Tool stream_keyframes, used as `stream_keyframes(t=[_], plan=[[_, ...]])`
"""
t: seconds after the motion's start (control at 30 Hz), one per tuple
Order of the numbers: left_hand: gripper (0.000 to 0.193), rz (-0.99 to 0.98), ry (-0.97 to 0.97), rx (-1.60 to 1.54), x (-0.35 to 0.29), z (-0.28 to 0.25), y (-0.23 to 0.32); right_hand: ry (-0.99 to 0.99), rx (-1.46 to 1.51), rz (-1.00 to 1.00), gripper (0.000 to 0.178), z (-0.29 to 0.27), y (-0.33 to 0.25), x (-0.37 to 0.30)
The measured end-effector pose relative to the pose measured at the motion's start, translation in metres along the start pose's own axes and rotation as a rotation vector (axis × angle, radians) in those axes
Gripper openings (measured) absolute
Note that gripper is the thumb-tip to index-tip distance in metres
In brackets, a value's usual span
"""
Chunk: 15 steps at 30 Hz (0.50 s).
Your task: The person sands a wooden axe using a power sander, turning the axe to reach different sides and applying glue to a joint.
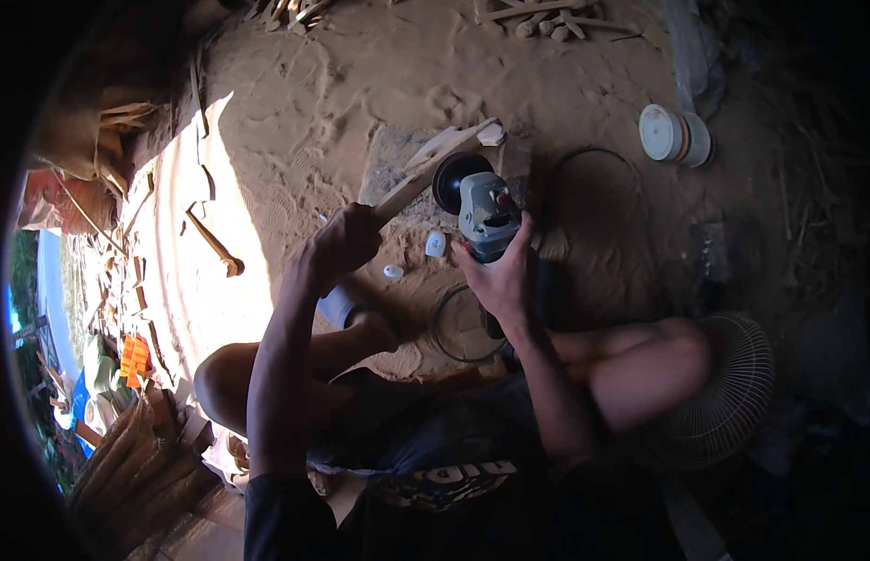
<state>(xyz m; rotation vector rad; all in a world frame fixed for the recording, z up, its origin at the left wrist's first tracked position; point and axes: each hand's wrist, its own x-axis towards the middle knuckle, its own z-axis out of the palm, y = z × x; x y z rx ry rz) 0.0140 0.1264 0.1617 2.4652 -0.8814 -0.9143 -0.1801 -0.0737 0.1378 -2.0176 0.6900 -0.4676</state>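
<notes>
My left hand (344,245) is closed round the near end of a long pale piece of wood (411,183), which slants away to the upper right. Its far end lies over a flat stone-like block (386,154) on the sandy ground. In my right hand (503,276) is a grey angle grinder (481,208), gripped by its body. The grinder's round black disc (451,181) meets or nearly meets the wood's right side; I cannot tell whether they touch. Close to my right hand, a small white plastic piece (435,245) lies on the sand.
A white bucket (666,134) lies tilted at the right. A dark cable (584,154) curves over the sand. A wooden-handled tool (210,238) lies to the left, in and beside bright sunlight. A round fan cage (734,388) stands by my right knee. Wood scraps (547,19) lie far ahead.
</notes>
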Motion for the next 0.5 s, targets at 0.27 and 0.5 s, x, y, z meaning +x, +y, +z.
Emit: stream_keyframes(t=[0.27,0.5], plan=[[0.011,0.15,0.027,0.114,0.01,0.009,-0.004,-0.068,-0.027,-0.069,0.097,-0.005,0.005,0.002],[0.02,0.04,-0.003,0.001,0.004,0.0,-0.04,-0.065,0.047,-0.033,0.099,-0.01,0.004,0.01]])
